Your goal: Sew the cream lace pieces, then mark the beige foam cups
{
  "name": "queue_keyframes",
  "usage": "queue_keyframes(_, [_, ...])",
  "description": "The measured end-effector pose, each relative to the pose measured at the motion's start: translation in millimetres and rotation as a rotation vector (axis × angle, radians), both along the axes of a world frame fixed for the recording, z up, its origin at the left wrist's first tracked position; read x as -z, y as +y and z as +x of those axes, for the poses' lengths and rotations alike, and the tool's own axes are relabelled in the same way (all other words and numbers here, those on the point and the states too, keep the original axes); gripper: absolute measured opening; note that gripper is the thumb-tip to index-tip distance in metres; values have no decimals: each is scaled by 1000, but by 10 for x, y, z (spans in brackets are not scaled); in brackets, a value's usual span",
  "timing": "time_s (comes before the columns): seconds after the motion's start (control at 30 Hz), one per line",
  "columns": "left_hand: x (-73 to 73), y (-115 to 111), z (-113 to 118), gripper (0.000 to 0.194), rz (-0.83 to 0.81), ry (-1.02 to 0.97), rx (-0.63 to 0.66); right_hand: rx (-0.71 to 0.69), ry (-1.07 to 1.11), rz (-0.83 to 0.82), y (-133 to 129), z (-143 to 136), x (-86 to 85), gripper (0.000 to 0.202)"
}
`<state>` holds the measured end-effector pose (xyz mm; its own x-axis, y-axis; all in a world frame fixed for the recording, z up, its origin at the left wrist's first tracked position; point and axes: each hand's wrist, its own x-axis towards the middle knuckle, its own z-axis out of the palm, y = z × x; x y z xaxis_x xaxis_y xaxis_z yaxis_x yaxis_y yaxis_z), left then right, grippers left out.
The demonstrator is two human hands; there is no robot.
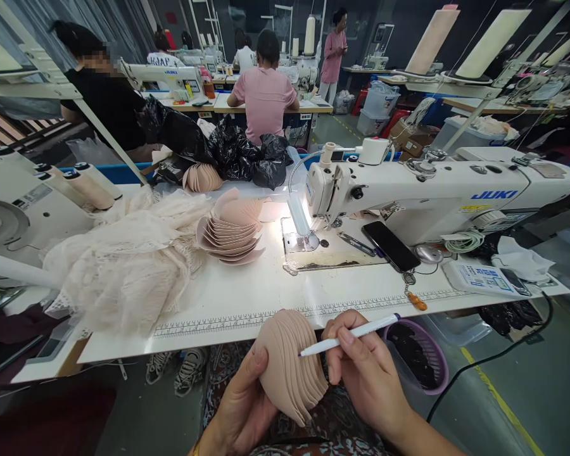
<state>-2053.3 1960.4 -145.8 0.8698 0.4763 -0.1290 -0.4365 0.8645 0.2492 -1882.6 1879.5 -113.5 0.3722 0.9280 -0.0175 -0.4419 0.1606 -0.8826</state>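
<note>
My left hand [240,405] holds a fanned stack of beige bra cups [289,364] over my lap, below the table's front edge. My right hand [365,373] grips a white pen [349,334] with its tip touching the top of that stack. On the white table [247,297] ahead lies another pile of beige cups [230,231]. A heap of cream lace [123,259] is to the left of it. A white Juki sewing machine [432,187] stands at the right, its lamp lit over the needle plate [304,244].
A black phone [390,246] and a control panel [484,278] lie by the machine. Black plastic bags [237,155] and more cups [202,178] sit at the table's back. A purple basket [420,354] stands below right. Other people sit at machines beyond.
</note>
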Motion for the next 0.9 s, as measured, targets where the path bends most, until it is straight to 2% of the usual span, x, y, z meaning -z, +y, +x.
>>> queue_keyframes(0.17, [84, -2, -38, 37, -26, 78, -52, 30, -60, 3, -30, 20, 7, 28])
queue_keyframes(0.33, [101, -9, -56, 42, -45, 152, -31, -35, -98, 2, -48, -7, 23, 27])
queue_keyframes(0.53, [59, -13, -36, 45, -27, 193, -61, 8, -83, 19, -66, -3, 30, 25])
queue_keyframes(0.73, [-13, -24, -11, 43, -21, 230, -57, -47, -121, 46, -86, -41, -17, 24])
queue_keyframes(0.9, [-70, -32, 9, 48, -12, 141, -53, -29, -170, 53, -90, -55, -20, 22])
